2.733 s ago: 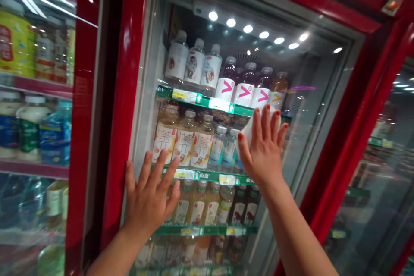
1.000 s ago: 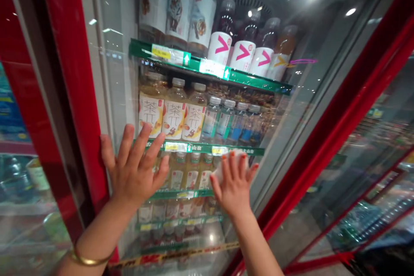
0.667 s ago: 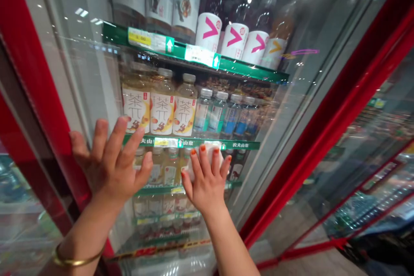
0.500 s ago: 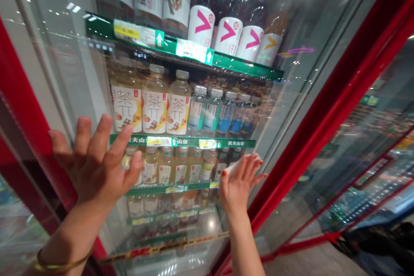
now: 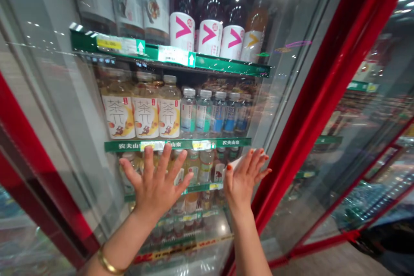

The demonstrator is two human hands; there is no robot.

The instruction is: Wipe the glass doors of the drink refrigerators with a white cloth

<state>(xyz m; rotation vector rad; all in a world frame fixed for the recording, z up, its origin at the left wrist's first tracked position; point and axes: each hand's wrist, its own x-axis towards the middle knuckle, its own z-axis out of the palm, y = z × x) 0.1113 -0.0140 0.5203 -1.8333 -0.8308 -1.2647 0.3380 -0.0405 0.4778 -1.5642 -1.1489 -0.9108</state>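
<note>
Fingers spread wide, my left hand (image 5: 157,183) is raised before the glass door (image 5: 278,73) of a drinks cooler, in front of the lower bottle rows; a gold bangle (image 5: 110,263) is on that wrist. My right hand (image 5: 242,183), with orange-red nails, is at the lower right of the glass, its fingers apart. Something white (image 5: 237,164) shows behind its fingers; whether the hand holds it I cannot tell. Above the hands, tea bottles with white labels (image 5: 147,116) and small clear bottles (image 5: 203,112) stand on a green-edged shelf (image 5: 226,142).
Red door frames (image 5: 310,108) run along both sides of the glass. Large tiger-label bottles (image 5: 155,4) and pink-marked bottles (image 5: 210,34) fill the top shelf. More shelves are visible through glass at the right. A dark object (image 5: 384,241) is at the lower right.
My left hand has moved right across the glass, from the left frame toward the middle, with its fingers still spread. My right hand has stayed nearly in place. The view has shifted slightly.
</note>
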